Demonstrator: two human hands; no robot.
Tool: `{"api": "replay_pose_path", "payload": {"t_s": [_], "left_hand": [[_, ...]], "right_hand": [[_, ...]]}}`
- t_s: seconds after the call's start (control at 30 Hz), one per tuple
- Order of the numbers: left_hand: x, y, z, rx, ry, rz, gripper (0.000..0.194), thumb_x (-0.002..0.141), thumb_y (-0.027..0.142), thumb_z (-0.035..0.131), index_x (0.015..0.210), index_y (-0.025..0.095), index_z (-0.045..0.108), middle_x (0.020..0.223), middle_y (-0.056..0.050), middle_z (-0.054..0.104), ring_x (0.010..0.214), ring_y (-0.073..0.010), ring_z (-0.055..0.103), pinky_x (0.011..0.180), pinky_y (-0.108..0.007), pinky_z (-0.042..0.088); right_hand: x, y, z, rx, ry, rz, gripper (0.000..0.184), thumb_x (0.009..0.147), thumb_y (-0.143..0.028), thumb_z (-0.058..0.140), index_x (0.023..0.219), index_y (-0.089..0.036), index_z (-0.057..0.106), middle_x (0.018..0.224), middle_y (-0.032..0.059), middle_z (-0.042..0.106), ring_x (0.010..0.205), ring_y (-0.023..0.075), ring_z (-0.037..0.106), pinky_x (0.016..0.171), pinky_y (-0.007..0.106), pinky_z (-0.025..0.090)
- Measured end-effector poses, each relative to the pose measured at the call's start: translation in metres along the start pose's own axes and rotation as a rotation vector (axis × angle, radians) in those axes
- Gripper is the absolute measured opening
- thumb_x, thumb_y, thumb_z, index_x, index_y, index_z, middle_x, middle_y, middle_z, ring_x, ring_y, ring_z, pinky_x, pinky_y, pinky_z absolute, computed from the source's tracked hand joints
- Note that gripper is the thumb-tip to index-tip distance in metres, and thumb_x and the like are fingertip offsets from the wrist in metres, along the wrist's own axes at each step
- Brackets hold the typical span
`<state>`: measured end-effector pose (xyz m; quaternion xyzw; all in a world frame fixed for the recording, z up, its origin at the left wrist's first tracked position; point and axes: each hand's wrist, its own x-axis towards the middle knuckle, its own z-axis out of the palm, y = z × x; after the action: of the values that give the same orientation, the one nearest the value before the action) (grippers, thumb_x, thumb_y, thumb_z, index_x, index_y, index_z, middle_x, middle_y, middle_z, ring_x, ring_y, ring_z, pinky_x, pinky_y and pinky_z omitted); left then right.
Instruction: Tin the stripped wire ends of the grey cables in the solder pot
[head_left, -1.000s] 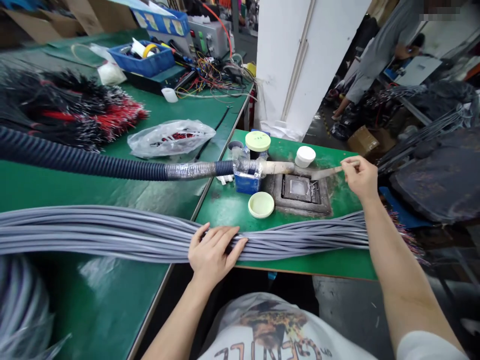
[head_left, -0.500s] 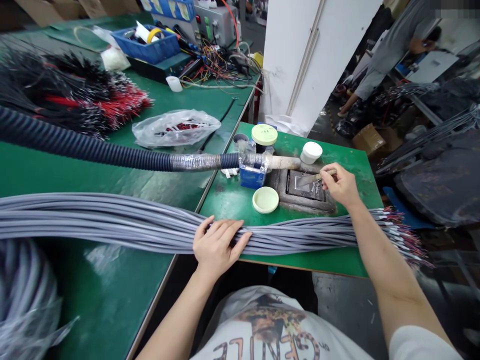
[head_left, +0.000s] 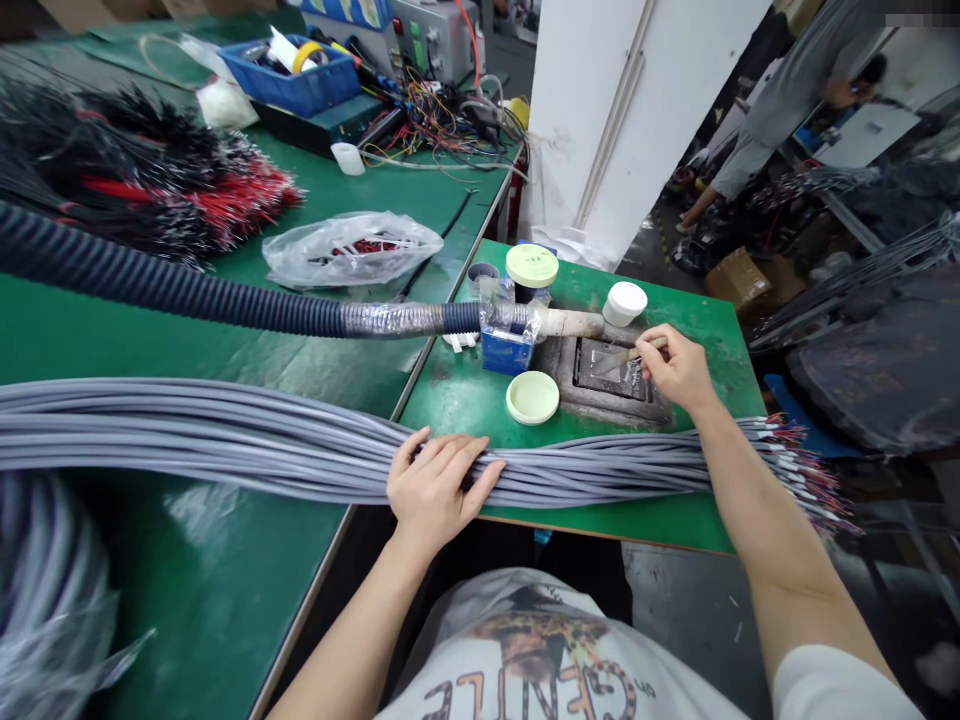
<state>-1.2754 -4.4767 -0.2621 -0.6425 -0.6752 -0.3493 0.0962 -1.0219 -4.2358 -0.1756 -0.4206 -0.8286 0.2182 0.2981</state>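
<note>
My left hand [head_left: 437, 492] lies with fingers spread on a thick bundle of grey cables [head_left: 600, 472] that crosses both tables. Stripped ends with red and dark wires [head_left: 806, 475] fan out at the bundle's right end, beyond my right forearm. Between thumb and fingers, my right hand [head_left: 677, 370] pinches the handle of a small flat scraper [head_left: 621, 358]. Its blade is at the shiny metal surface in a dark, crusted solder pot [head_left: 615, 408]. The tip of the blade is hard to make out against the metal.
A ribbed hose [head_left: 292, 312] ends beside the pot, over a blue box [head_left: 506, 350]. Around it stand a pale green lid [head_left: 532, 398], a yellow-lidded jar [head_left: 532, 265] and a white tub [head_left: 625, 303]. Black and red wires [head_left: 150, 180] lie left. Another person [head_left: 787, 90] stands far right.
The view has shifted slightly. My left hand stays on the cables, and the scraper in my right hand stays over the pot with hardly any visible movement.
</note>
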Motion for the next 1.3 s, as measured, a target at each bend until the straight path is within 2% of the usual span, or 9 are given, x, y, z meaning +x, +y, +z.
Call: {"api": "replay_pose_path", "payload": {"t_s": [0.5, 0.87, 1.03, 1.17, 1.3], "left_hand": [[0.002, 0.001, -0.001, 0.003, 0.026, 0.019, 0.022, 0.078, 0.033, 0.068, 0.098, 0.024, 0.066, 0.090, -0.001, 0.074, 0.082, -0.0195, 0.068, 0.098, -0.041, 0.037], [0.003, 0.002, 0.000, 0.006, 0.055, 0.030, 0.021, 0.077, 0.033, 0.069, 0.095, 0.023, 0.067, 0.088, -0.001, 0.074, 0.080, -0.0187, 0.068, 0.098, -0.039, 0.036], [0.003, 0.001, 0.001, 0.008, 0.063, 0.041, 0.021, 0.077, 0.033, 0.070, 0.095, 0.023, 0.067, 0.088, -0.001, 0.074, 0.079, -0.0191, 0.068, 0.096, -0.040, 0.037], [0.002, 0.001, 0.001, 0.002, 0.052, 0.034, 0.021, 0.077, 0.033, 0.069, 0.096, 0.023, 0.067, 0.089, -0.002, 0.074, 0.080, -0.0199, 0.068, 0.096, -0.041, 0.037], [0.002, 0.001, 0.001, -0.006, 0.059, 0.032, 0.020, 0.077, 0.032, 0.070, 0.095, 0.023, 0.067, 0.088, -0.002, 0.074, 0.080, -0.0197, 0.068, 0.096, -0.041, 0.037]], "right_hand": [[-0.001, 0.003, -0.016, -0.175, -0.037, -0.058, 0.016, 0.087, -0.035, 0.050, 0.085, -0.022, 0.057, 0.066, -0.0002, 0.062, 0.055, 0.0141, 0.056, 0.056, 0.025, 0.041], [0.002, 0.000, -0.028, -0.296, -0.082, -0.152, 0.011, 0.086, -0.027, 0.050, 0.083, -0.020, 0.057, 0.066, -0.0002, 0.063, 0.056, 0.0133, 0.055, 0.056, 0.024, 0.037], [0.000, -0.002, -0.037, -0.333, -0.039, -0.157, 0.009, 0.085, -0.026, 0.052, 0.080, -0.020, 0.057, 0.065, -0.0009, 0.063, 0.054, 0.0126, 0.054, 0.055, 0.025, 0.037], [0.003, -0.008, -0.032, -0.286, 0.033, -0.158, 0.010, 0.085, -0.027, 0.053, 0.081, -0.020, 0.058, 0.065, -0.0007, 0.064, 0.054, 0.0123, 0.054, 0.055, 0.024, 0.038], [0.009, -0.012, -0.018, -0.209, 0.033, -0.175, 0.012, 0.087, -0.028, 0.051, 0.084, -0.020, 0.058, 0.066, -0.0006, 0.064, 0.056, 0.0125, 0.056, 0.058, 0.023, 0.039]]}}
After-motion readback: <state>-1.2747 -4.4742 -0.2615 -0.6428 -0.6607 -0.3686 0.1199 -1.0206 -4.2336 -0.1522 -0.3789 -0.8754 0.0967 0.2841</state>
